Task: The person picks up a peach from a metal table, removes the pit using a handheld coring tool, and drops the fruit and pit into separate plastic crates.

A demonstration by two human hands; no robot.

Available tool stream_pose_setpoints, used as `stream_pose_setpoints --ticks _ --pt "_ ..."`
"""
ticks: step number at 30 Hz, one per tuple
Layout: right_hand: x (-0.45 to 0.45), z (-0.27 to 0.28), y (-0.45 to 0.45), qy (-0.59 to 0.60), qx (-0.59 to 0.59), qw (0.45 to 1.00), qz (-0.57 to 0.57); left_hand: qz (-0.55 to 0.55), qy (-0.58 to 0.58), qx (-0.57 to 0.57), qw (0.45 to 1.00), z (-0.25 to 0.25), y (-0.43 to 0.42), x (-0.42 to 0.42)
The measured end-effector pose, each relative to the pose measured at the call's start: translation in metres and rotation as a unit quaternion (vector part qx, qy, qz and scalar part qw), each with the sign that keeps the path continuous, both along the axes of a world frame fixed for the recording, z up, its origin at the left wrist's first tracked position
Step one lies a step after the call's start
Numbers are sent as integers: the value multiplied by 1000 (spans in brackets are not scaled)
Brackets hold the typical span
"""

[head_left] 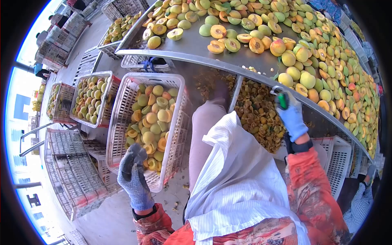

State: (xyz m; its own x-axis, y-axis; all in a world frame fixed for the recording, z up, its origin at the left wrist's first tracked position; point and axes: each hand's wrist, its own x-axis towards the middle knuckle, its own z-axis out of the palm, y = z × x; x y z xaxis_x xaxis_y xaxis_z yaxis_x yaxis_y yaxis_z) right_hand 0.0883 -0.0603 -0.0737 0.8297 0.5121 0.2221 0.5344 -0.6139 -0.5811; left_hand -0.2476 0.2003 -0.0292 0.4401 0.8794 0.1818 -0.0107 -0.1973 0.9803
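Note:
My left hand (134, 175), in a blue-grey glove with a dark coating, hovers at the near left rim of a white plastic crate (179, 83). Its thumb stands apart from the fingers and nothing shows in it. Apricots (151, 118), some whole and some halved, fill much of that crate. My right hand (290, 116), also gloved, closes around a green-handled tool (282, 100) with a metal loop at its end, close to the metal table's raised edge (261, 77). Many whole and halved apricots (302, 55) lie on the table.
Below the table edge sits a heap of pits and scraps (259, 116). Crates of apricots (90, 98) stand to the left, near a stained crate (75, 163). Another white crate (339, 159) is at right. A co-worker's checked sleeve (359, 204) shows at lower right.

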Motion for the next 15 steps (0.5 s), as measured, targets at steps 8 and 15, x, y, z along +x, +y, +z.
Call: stream_pose_setpoints --ticks 8,15 --pt "-68 -10 41 111 126 978 125 -193 180 154 952 -6 -23 55" --pt "-192 16 112 -6 71 887 455 -81 79 60 992 -22 0 15"
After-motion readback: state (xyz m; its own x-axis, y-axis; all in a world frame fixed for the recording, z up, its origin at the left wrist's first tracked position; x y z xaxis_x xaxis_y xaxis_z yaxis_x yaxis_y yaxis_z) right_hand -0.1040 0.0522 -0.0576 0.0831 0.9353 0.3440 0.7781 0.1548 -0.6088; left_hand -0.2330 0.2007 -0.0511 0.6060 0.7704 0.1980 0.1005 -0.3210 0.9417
